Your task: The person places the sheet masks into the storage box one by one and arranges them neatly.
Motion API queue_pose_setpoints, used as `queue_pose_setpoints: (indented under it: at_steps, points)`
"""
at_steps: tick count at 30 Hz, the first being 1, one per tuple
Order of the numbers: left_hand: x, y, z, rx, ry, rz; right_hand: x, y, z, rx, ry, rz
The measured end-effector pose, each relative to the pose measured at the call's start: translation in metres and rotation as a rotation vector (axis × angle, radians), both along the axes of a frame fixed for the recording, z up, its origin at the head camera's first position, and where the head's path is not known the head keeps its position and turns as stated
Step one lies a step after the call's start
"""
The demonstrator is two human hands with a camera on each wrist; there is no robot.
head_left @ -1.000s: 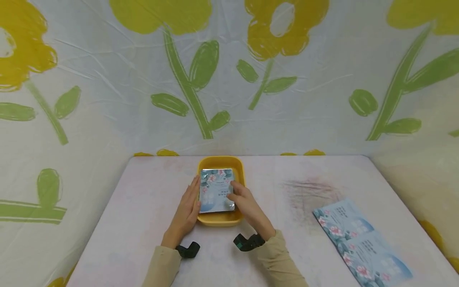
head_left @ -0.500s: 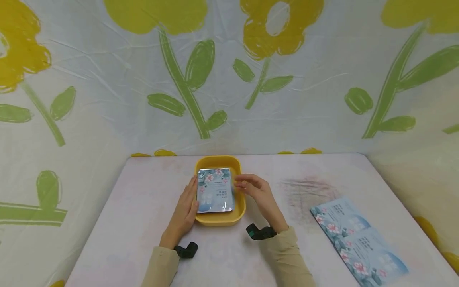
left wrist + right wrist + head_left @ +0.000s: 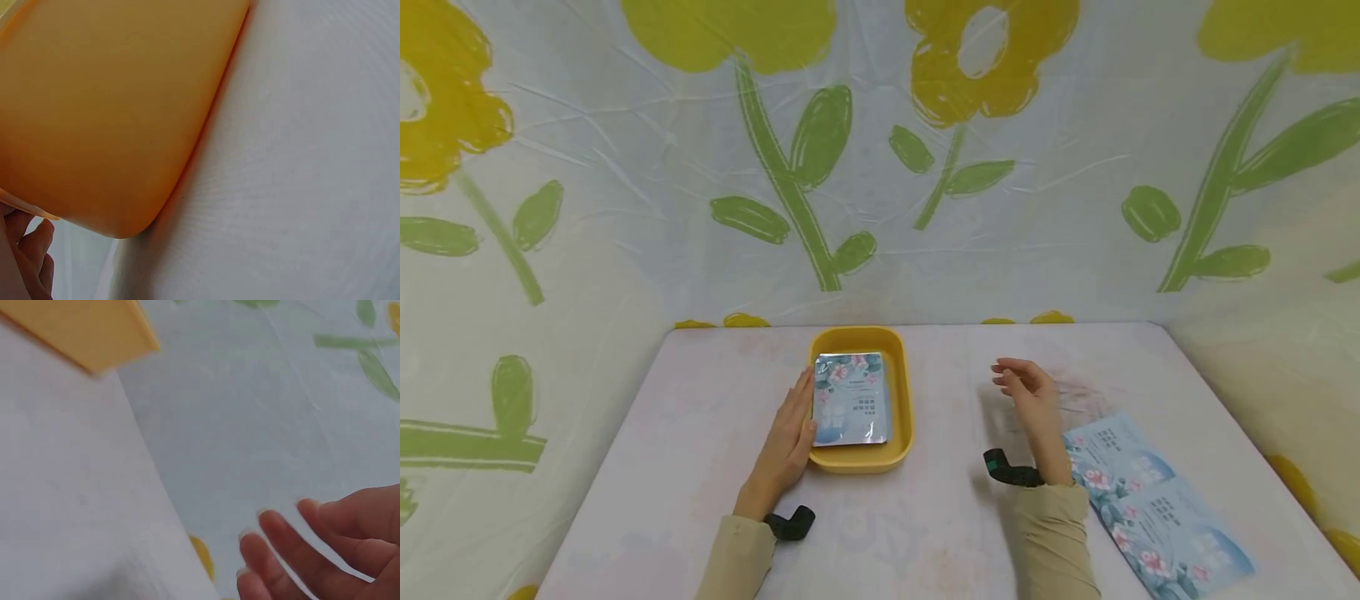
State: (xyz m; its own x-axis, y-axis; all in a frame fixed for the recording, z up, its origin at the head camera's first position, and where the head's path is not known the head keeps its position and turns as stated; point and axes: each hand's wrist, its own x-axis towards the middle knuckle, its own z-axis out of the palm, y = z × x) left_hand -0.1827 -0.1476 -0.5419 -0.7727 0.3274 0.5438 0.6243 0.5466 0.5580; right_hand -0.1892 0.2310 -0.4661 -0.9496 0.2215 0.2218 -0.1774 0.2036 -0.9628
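A yellow plastic tray (image 3: 901, 408) stands at the back middle of the table, with a shiny light-blue foil sachet (image 3: 850, 400) printed with pink flowers lying flat in it. Along the tray's left side rests my left hand (image 3: 784, 442), its fingers straight; in the left wrist view its fingertips (image 3: 39, 240) show right at the tray rim. My right hand (image 3: 1033, 404) is over the table, well to the right of the tray, holding nothing. The right wrist view shows its fingers (image 3: 312, 562) spread and slightly bent.
Two more flowered blue sachets, a farther one (image 3: 1120, 458) and a nearer one (image 3: 1183, 533), lie in a slanted row at the front right, beside the right sleeve (image 3: 1056, 542). Behind the table (image 3: 865, 533) hangs a flower-patterned cloth (image 3: 1060, 217).
My right hand has let go of the sachet in the tray and moved off to the right, toward the two other sachets. The left hand stays against the tray.
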Motion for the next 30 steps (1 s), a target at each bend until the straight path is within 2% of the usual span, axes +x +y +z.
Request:
queue_pose_setpoints:
  at_steps: [5,9,15,21,23,28,30]
  points:
    - [0.001,0.000,0.002,-0.004,-0.016,0.002,0.016,0.030,0.012,0.309,-0.090,-0.230]
    - [0.001,0.000,0.002,-0.004,-0.030,0.000,0.031,0.055,0.015,0.411,-0.193,-0.380]
    - [0.001,0.001,0.000,-0.002,-0.043,0.000,0.049,0.094,0.001,0.386,-0.334,-0.487]
    - [0.000,0.002,-0.001,-0.004,-0.048,-0.001,0.067,0.118,-0.010,0.339,-0.380,-0.565]
    - [0.001,0.002,0.000,-0.007,-0.042,0.001,0.071,0.124,-0.012,0.353,-0.448,-0.583]
    - [0.001,0.000,0.001,-0.003,-0.023,0.002,0.077,0.135,-0.015,0.378,-0.708,-0.560]
    - [0.001,0.000,0.001,-0.002,-0.018,0.004,0.077,0.138,-0.017,0.361,-0.756,-0.542]
